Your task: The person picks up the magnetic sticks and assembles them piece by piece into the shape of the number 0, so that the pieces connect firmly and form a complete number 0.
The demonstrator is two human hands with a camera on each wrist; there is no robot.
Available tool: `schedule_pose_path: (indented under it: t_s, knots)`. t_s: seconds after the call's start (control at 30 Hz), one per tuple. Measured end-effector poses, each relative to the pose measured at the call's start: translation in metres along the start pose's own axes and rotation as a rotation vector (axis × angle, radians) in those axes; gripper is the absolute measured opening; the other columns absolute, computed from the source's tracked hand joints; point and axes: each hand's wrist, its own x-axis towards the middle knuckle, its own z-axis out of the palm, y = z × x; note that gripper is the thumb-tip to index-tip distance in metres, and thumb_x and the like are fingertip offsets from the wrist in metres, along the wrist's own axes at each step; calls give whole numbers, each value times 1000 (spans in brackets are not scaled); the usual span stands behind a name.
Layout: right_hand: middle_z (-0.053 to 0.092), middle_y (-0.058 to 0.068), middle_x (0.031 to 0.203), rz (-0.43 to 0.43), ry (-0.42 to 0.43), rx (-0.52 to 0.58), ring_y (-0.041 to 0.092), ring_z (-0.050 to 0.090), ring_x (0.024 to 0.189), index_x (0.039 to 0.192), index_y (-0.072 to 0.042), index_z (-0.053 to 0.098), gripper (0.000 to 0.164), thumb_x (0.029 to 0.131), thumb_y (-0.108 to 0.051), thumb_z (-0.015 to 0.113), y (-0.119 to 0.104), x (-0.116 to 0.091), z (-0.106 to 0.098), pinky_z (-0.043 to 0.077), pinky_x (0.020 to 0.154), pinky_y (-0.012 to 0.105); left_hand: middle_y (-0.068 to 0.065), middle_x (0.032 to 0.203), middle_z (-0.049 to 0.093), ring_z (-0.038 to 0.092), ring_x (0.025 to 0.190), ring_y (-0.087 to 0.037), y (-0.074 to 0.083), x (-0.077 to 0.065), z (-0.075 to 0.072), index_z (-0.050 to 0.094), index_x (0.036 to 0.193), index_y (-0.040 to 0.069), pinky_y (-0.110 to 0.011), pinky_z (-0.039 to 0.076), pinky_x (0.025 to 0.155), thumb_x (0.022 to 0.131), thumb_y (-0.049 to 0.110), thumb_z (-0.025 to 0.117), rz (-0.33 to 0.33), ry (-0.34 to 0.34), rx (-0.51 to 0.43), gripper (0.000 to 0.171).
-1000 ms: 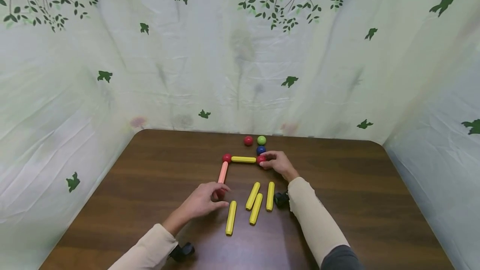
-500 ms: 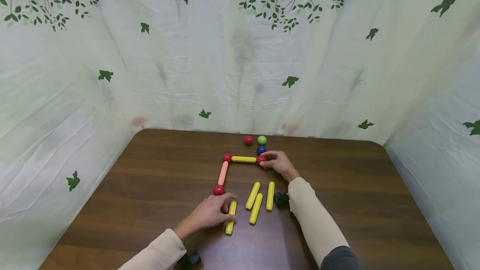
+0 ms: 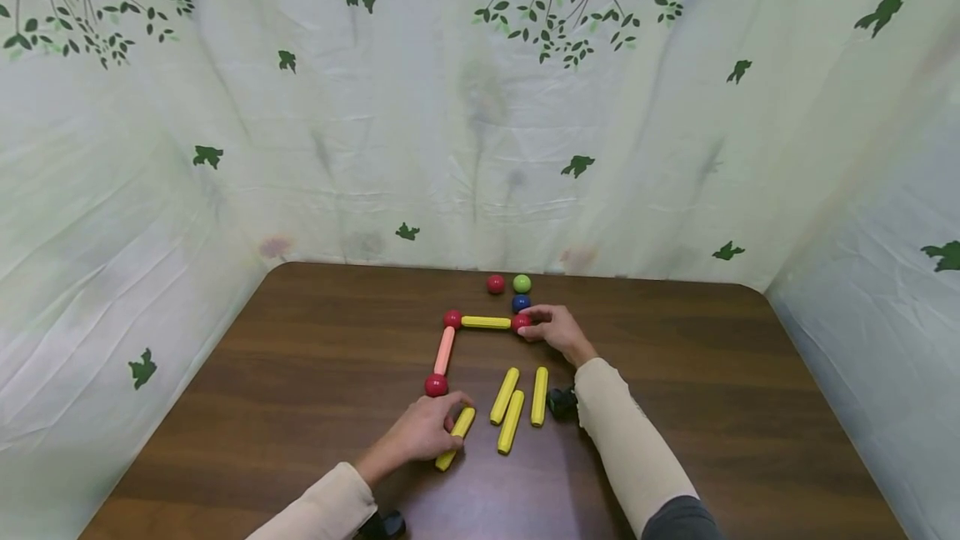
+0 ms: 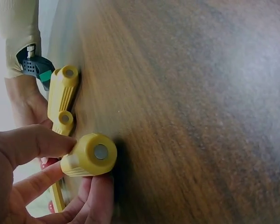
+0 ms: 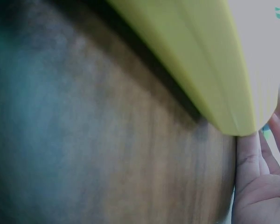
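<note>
Left hand [image 3: 420, 430]: narrow grip, thumb and fingers pinching a yellow, faceted, plastic-looking stick [image 4: 83, 162] with a round grey disc in its end. The stick slants, near end to the left, just nearer than the glossy red ball [image 3: 436, 385] at the near end of the salmon-pink stick [image 3: 445, 351]. Right hand [image 3: 557, 332]: thumb and finger close about a second glossy red ball [image 3: 519, 322], at the right end of the far yellow stick [image 3: 486, 323]. Three loose yellow sticks [image 3: 511, 422] lie between the hands, right of the held one.
</note>
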Motion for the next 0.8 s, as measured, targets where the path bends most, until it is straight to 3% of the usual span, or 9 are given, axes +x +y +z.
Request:
schedule_pose_path:
  t_s: [0.23,0.43,0.57,0.7,0.8]
  knots:
    - [61,12,123,-5,-5,11,25,53,108,118,-6,68,34,84,-8,74,-1,-2,1,48,90,35,3,66,52,48,51,-11,-3,-2,-2,61,116,12,-25,39,46,76,9,75,-34,-13,-58,43]
    - [61,14,122,-22,-11,10,25,53,106,119,-3,66,35,85,-6,73,0,-3,1,50,85,32,4,66,52,49,49,-10,-11,-6,-4,60,115,11,-24,42,46,77,5,71,-21,3,-131,41]
    - [61,15,122,-18,-20,21,25,54,105,119,-3,66,36,85,-5,73,-1,-3,1,51,82,30,-1,71,53,52,51,-11,-15,-11,-7,57,119,6,-27,49,46,77,-1,70,-29,-15,-310,45]
    - [61,16,121,-25,-24,27,25,56,103,119,-2,65,35,85,-5,72,-2,-3,1,51,80,30,-5,79,52,55,59,-13,-18,-19,-13,52,124,-6,-30,53,49,80,-2,70,-98,-75,-550,48]
    - [61,16,120,-31,-24,26,25,56,102,119,-1,65,35,85,-5,72,-3,-3,1,51,80,30,-6,84,51,56,63,-14,-21,-22,-17,53,120,-11,-31,54,52,81,0,69,-148,-98,-635,43]
